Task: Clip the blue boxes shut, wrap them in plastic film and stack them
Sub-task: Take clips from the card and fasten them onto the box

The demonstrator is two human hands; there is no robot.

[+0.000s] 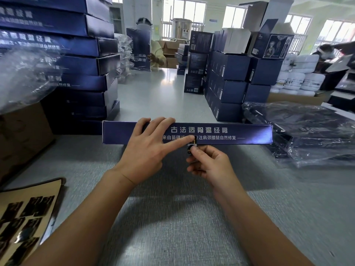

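1. Head view: the box (240,134) lies on the table (172,217) (long side facing us)
2. Left hand (148,148) presses flat on it, fingers straight
3. Right hand (208,163) pinches a sticker (191,147) at its bottom edge

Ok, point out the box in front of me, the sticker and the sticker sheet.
box (253,134), head view, right end of its front face.
sticker (189,148), head view, its left part just below the box.
sticker sheet (38,189), head view, bare brown top strip.

Sticker sheet (25,217) cropped, seal (189,149) perhaps half-hidden
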